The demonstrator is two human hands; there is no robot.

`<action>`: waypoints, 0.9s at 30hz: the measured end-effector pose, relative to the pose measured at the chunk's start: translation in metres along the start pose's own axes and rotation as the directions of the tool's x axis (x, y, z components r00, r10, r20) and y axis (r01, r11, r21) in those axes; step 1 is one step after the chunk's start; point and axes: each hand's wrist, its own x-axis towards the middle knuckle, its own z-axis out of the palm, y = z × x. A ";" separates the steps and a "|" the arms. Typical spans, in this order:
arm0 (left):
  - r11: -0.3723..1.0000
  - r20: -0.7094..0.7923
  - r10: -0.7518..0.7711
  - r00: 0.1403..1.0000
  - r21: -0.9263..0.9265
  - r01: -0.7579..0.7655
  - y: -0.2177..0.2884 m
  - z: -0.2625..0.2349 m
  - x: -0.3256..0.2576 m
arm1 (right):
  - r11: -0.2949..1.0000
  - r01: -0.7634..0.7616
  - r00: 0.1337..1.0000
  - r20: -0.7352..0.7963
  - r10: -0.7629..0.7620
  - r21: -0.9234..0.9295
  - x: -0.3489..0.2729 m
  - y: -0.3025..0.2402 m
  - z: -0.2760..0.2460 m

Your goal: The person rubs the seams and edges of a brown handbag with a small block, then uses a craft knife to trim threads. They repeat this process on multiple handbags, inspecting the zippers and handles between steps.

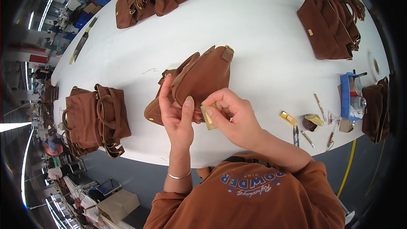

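Holding a soft brown bag (199,78) over the bench's (263,38) near edge, left hand (177,114) fingers clamped on it, right hand (231,116) fingers pinching a small tan tag (208,116).

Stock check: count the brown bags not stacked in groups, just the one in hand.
1: the brown bag gripped by the left hand; right hand pinches a tan piece. Stacked others may overlap.

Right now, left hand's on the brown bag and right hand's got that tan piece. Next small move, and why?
Probably bring the small tan piece the last bit onto the brown bag edge. The right hand pinches it right beside the left hand, whose thumb and fingers clamp the bag's lower edge off the white table. The piece sits just short of the bag, so closing that gap looks like the natural step.
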 end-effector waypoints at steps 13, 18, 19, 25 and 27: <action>1.000 -0.007 -0.013 1.000 0.015 0.013 0.017 -0.026 0.005 | 0.998 -0.064 0.953 -0.294 0.069 0.024 0.006 -0.007 -0.048; 0.997 0.076 -0.045 0.996 0.062 0.040 0.001 -0.020 -0.015 | 0.988 -0.086 0.953 -0.277 0.120 0.131 0.004 -0.005 -0.045; 0.998 0.102 -0.049 0.994 0.055 0.044 -0.003 -0.016 -0.021 | 0.980 -0.105 0.956 -0.255 0.147 0.170 0.005 -0.002 -0.046; 0.981 0.132 -0.012 0.991 0.195 -0.014 -0.044 -0.004 -0.053 | 0.814 -0.310 0.913 -0.086 0.399 0.491 0.005 0.034 -0.060; 0.968 0.161 0.028 0.987 0.242 -0.067 -0.055 -0.005 -0.059 | 0.777 -0.333 0.914 -0.021 0.406 0.535 0.000 0.042 -0.060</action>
